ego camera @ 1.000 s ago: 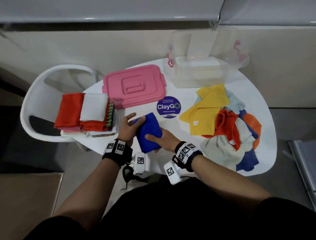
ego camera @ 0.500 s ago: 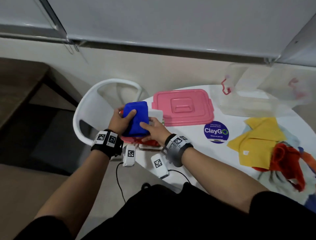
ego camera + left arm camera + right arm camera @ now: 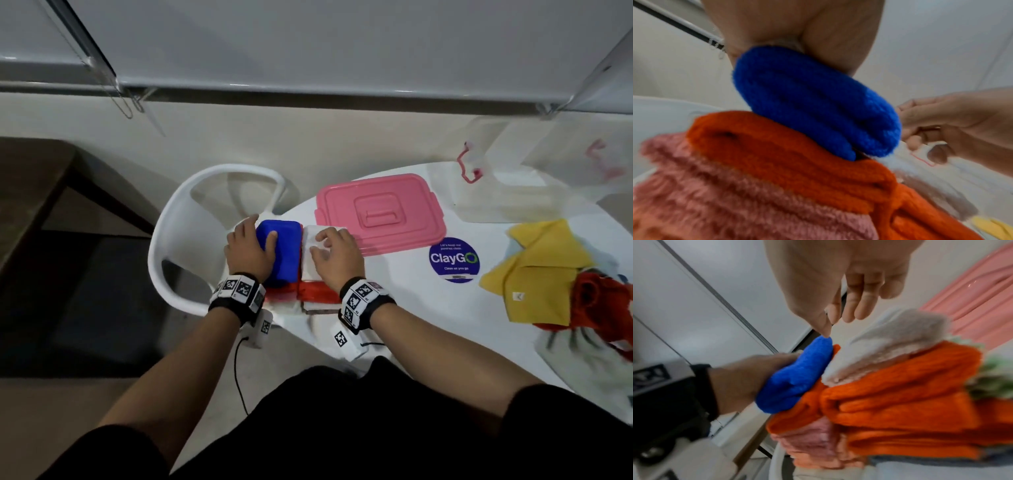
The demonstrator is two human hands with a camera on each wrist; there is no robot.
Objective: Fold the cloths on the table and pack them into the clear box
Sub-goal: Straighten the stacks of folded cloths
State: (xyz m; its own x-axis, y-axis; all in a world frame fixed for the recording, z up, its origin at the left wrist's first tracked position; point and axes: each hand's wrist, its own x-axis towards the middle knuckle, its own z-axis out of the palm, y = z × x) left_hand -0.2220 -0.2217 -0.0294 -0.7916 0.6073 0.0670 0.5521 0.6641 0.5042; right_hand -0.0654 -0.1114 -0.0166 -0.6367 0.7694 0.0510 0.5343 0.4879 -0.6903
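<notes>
- The left hand gripped a folded blue cloth, thumb curled over its top, on the left stack of folded cloths at the table's left edge.
- The right hand hovered over the white cloth on the neighbouring stack, fingers loosely bent and slightly spread, holding nothing.
- A pink lid lay just right of the stacks.
- The clear box stood further right, at the back.
- Unfolded cloths lay heaped at the far right.

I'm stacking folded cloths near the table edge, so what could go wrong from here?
The stack sits at the table edge above a chair; pressing the blue cloth with the left hand could tip it off. The right hand may ruffle the white cloth. The clear box is empty so far.
</notes>
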